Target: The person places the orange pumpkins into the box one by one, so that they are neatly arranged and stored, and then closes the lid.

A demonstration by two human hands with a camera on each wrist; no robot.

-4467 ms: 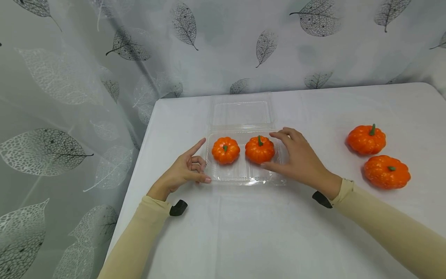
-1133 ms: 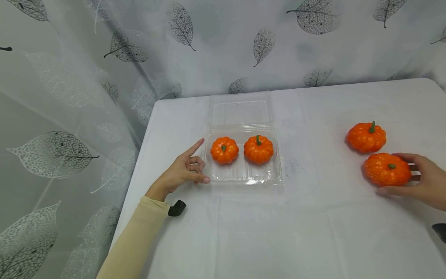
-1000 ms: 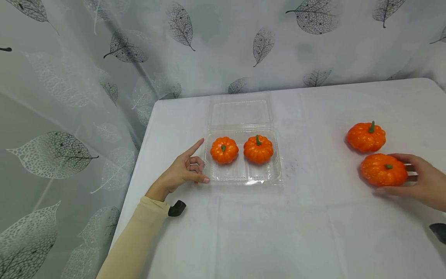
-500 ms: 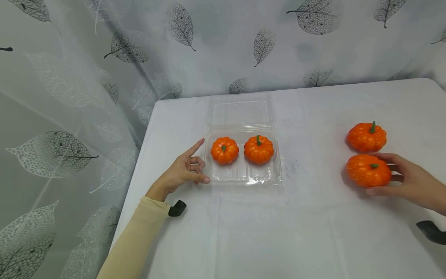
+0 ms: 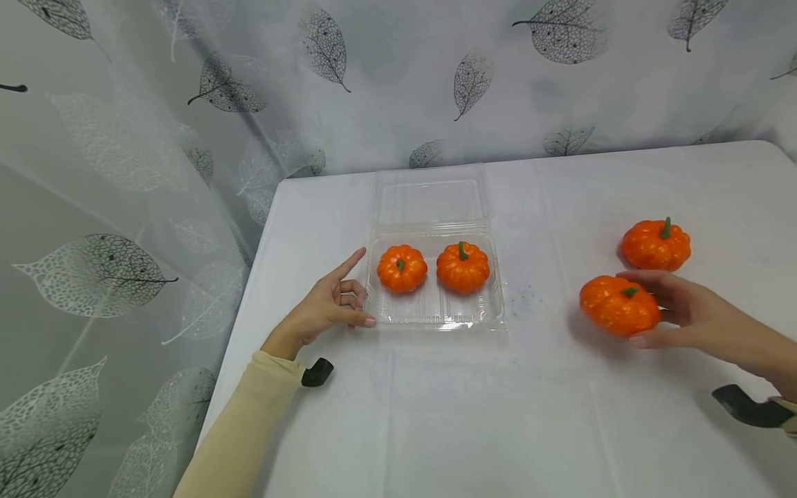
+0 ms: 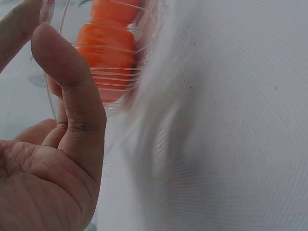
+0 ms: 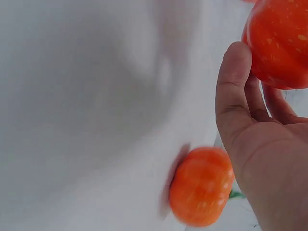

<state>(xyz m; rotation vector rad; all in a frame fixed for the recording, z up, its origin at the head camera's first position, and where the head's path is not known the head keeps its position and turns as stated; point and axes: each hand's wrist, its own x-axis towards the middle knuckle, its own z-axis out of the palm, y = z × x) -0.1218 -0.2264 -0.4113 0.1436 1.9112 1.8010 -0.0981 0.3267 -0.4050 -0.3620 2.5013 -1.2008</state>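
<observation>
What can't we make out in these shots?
Held pumpkin: right wrist view, cut off by top and right edges.
Some fingertips of the right grip: right wrist view, hidden behind that pumpkin.
Boxed pumpkins: left wrist view, blurred through the clear box; one cut off by top edge.

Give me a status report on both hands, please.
Right hand holds one pumpkin above table. Left hand at open container, two pumpkins inside. Nothing seen between held pumpkin and container.
</observation>
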